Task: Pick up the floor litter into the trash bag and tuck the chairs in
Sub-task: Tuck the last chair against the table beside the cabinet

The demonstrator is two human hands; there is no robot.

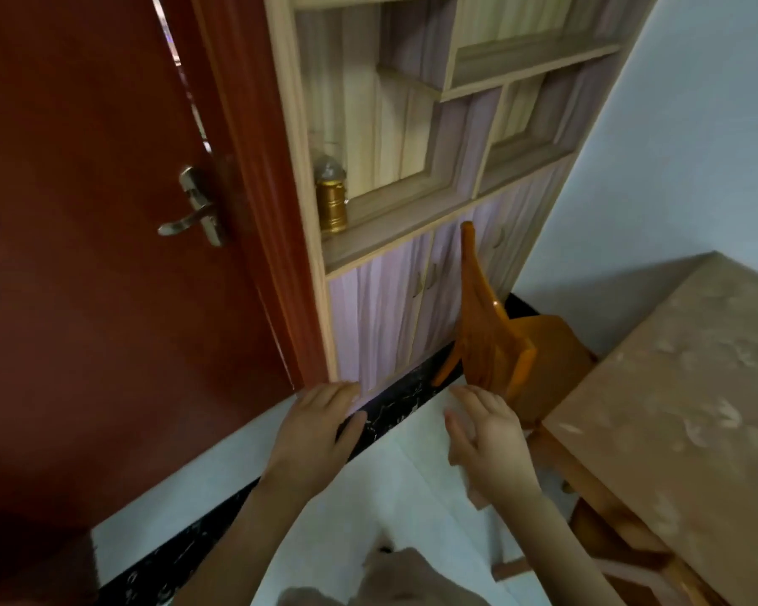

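Observation:
An orange wooden chair (495, 338) stands at the far end of the table (692, 387), its seat partly under the tabletop and its back toward the cabinet. My left hand (316, 430) and my right hand (486, 435) are both stretched forward over the white floor, fingers straight, holding nothing. My right hand is just short of the chair's back, not touching it. No litter or trash bag is visible in view.
A dark red door (106, 255) with a metal handle (193, 212) fills the left. A wooden shelf cabinet (412, 168) stands ahead, a gold lantern (331, 199) on its shelf. A black marbled strip (394, 408) runs along the floor. Another chair's frame (609, 562) shows under the table.

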